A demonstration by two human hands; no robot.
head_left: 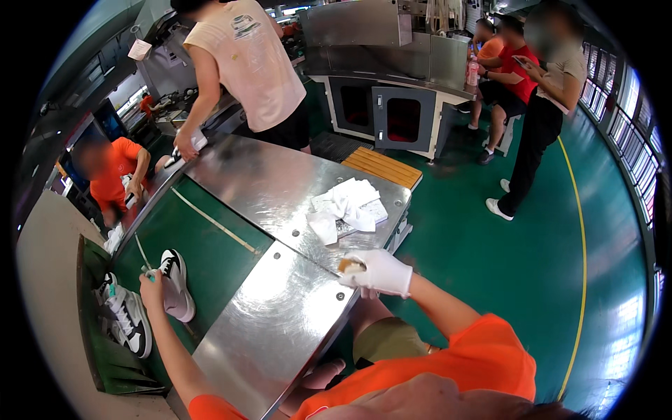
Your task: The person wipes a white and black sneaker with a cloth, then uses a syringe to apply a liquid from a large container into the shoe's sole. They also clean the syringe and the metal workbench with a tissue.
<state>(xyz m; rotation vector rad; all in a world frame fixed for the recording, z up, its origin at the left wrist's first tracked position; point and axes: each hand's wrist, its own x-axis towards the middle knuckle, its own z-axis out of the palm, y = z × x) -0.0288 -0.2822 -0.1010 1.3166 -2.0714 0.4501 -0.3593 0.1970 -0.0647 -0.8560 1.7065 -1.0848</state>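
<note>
My bare left hand (152, 288) is closed on the collar end of a white and black sneaker (178, 285), over the green belt surface. The sneaker's laces face up and its toe points toward me. My right hand (378, 271), in a white glove, is closed around a small tan block-like piece (348, 266) at the edge of the metal table (259, 301). Most of that piece is hidden by the fingers, so its kind cannot be told. More white and black sneakers (128, 318) lie at the left, beside my left forearm.
Crumpled white cloths (350, 203) lie on the metal top, ahead of my right hand. A green bin-like holder (105, 357) stands at the left. A person in a pale sleeveless shirt (245, 63) and one in orange (115, 168) handle shoes farther along; others stay at the right.
</note>
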